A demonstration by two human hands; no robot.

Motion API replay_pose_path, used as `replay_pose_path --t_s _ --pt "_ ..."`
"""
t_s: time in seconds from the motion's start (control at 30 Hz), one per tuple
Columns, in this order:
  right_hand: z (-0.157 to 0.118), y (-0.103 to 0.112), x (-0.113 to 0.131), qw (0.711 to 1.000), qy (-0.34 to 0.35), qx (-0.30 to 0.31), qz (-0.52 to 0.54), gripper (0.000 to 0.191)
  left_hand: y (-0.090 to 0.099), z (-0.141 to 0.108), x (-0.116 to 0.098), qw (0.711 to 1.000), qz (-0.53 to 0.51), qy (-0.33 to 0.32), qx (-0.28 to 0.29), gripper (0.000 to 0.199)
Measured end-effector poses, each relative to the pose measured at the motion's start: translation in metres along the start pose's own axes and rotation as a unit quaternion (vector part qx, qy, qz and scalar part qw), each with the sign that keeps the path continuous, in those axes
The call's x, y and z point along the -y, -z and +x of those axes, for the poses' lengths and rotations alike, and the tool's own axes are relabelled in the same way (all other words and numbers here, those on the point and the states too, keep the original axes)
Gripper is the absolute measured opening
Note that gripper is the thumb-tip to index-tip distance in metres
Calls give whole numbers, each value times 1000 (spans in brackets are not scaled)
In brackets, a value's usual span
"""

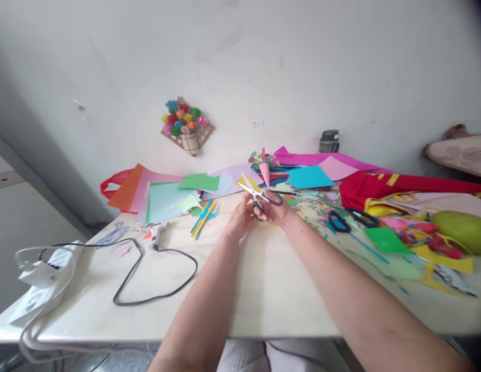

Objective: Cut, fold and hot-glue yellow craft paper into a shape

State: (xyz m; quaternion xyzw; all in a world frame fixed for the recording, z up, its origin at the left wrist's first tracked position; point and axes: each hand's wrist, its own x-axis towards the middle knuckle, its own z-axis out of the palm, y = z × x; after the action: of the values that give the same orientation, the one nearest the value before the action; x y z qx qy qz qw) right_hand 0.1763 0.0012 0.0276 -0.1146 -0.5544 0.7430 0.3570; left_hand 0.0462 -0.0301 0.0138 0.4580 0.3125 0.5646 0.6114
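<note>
My right hand (278,211) grips a pair of black-handled scissors (259,195) with its blades open and pointing up-left. My left hand (239,217) is just left of the handles, fingers curled close to a small yellow paper piece (248,185) at the blades; whether it holds that piece I cannot tell. Both forearms reach forward over the pale table (240,289). A pink paper cone (265,173) stands just behind the scissors.
Coloured paper sheets (166,196) lie at the left, coloured strips (204,214) beside them. A glue gun (158,233) with a black cable and a white power strip (46,271) sit at the left. Another pair of scissors (347,219), paper scraps, red cloth (380,187) and a green fruit (463,230) crowd the right.
</note>
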Motion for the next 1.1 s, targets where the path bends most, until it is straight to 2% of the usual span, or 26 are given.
replay_pose_path --t_s 0.1,0.17,0.37,0.5,0.6,0.73,0.87,0.97,1.03,1.1 --pt "1 2 -2 1000 4 5 19 47 1 1 1 999 -18 -11 39 38" --pt "1 1 -2 999 7 17 30 49 3 3 3 999 -21 -14 30 32" --pt "2 -2 -5 998 -13 40 36 52 7 8 13 995 65 -26 -67 24" --pt "-1 -2 1 999 5 46 18 53 11 9 13 989 51 -21 -137 19" --pt "-6 1 12 999 45 -18 13 51 17 10 9 983 15 -21 -180 16" --pt "-8 12 23 979 113 -167 3 46 29 12 3 979 -18 -60 -194 14" --pt "-3 29 19 925 117 -354 -80 45 41 13 2 972 -45 -126 -195 18" --pt "-1 38 12 865 47 -433 -247 40 46 13 0 968 -66 -163 -181 19" --pt "-1 41 9 798 -26 -445 -405 38 47 12 -2 967 -77 -166 -174 18" --pt "-2 40 7 709 -83 -432 -551 36 47 11 -4 967 -87 -162 -174 16"
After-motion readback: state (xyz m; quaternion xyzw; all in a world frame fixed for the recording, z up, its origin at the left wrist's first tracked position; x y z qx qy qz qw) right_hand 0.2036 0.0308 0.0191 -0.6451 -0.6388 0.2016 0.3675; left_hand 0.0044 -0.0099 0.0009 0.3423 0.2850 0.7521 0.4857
